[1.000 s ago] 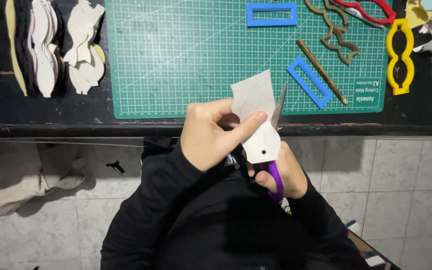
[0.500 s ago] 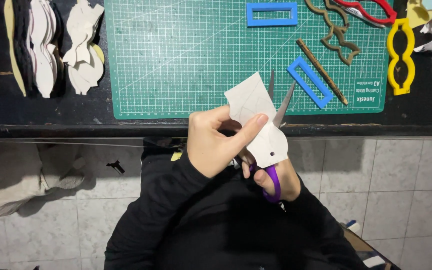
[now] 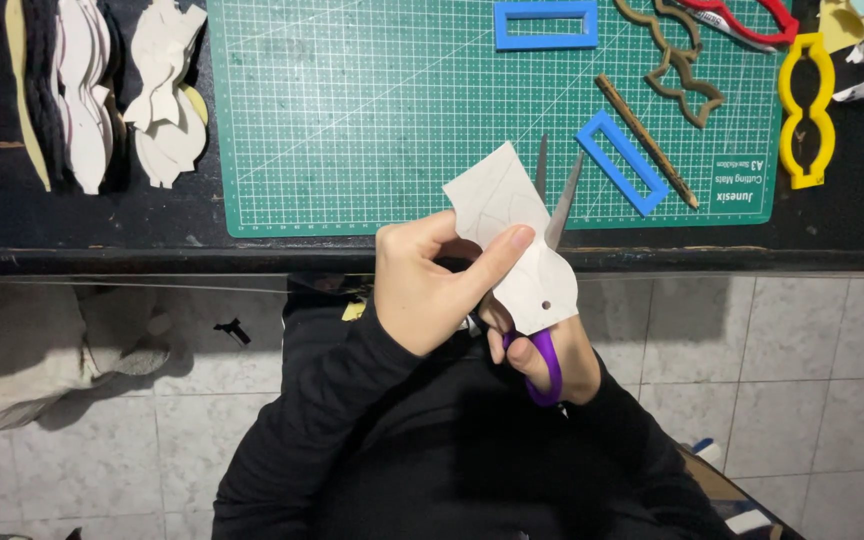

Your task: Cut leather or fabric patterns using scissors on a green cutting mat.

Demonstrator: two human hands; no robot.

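Over the surface [image 3: 82, 235] edge, my left hand [image 3: 430, 285] pinches the paper [image 3: 512, 235]; my right hand [image 3: 552, 350] grips scissors [image 3: 552, 215], blades spread, pointing away along its right edge.

A black table [image 3: 72, 240] carries a green cutting mat [image 3: 372, 120], stacked pale cutouts [image 3: 167, 95] at its left, and yellow [image 3: 805, 110] and blue templates [image 3: 620, 162] (one beside a wooden stick [image 3: 646, 141]).

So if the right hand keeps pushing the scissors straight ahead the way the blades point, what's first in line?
Likely the green cutting mat: the scissors in the right hand point up-table between paper piece and blue frame. Depth unclear.
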